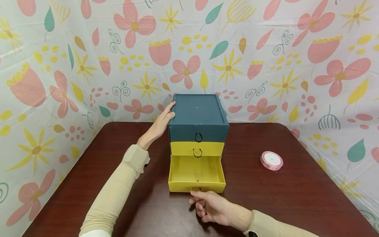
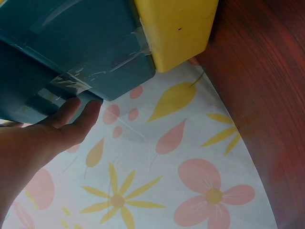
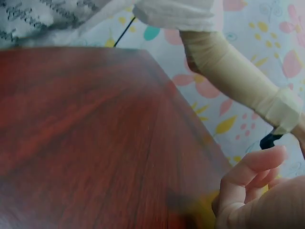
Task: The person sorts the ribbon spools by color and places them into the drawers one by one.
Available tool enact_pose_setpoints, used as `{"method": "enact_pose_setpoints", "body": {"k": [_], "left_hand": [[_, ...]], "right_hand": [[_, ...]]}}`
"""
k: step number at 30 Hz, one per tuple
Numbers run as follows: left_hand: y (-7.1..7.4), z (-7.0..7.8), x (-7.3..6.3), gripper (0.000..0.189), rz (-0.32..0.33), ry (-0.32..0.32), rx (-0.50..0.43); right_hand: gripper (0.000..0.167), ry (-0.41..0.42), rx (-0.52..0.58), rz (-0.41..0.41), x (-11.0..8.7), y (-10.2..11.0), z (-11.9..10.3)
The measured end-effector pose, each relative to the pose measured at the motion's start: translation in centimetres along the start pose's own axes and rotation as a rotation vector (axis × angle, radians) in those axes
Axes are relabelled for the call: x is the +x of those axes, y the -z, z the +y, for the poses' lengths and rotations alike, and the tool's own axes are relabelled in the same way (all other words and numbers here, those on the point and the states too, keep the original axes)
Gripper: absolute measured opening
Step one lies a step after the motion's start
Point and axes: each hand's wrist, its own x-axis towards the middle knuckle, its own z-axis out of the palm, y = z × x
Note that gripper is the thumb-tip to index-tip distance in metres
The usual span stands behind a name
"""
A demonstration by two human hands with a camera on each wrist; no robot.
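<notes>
A small chest of drawers (image 1: 195, 110) stands on the table, with a dark teal top and yellow drawers below. My left hand (image 1: 161, 121) rests against its upper left side, fingers stretched along the teal wall; the left wrist view shows the fingertips (image 2: 90, 112) touching it near clear tape. The bottom yellow drawer (image 1: 196, 187) is pulled out and looks bare inside. At its front, my right hand (image 1: 213, 207) has curled fingers at the dark pull loop (image 1: 196, 188), whose lower part is hidden by the fingers. The middle yellow drawer (image 1: 183, 148) is closed.
A roll of pink ribbon (image 1: 271, 160) lies on the dark red-brown table (image 1: 251, 184) to the right of the chest. Floral cloth (image 1: 186, 42) hangs behind and along both sides of the table.
</notes>
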Motion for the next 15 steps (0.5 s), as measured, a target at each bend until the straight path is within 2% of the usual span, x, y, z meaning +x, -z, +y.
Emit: {"method": "enact_pose_setpoints", "body": {"k": [3, 7, 12, 15], "left_hand": [[0.0, 0.0, -0.1, 0.059, -0.002, 0.003, -0.002], [0.1, 0.0, -0.1, 0.059, 0.003, 0.002, -0.001], [0.1, 0.0, -0.1, 0.059, 0.003, 0.002, 0.008], [0.1, -0.1, -0.1, 0.058, -0.002, 0.0, 0.003]], "right_hand": [[0.026, 0.021, -0.026, -0.004, -0.8, -0.3, -0.4], [0.021, 0.111, -0.029, -0.043, -1.7, -0.2, -1.7], [0.023, 0.303, -0.01, -0.151, -2.8, 1.4, -3.9], [0.028, 0.419, -0.025, -0.146, -3.5, 2.7, -5.5]]}}
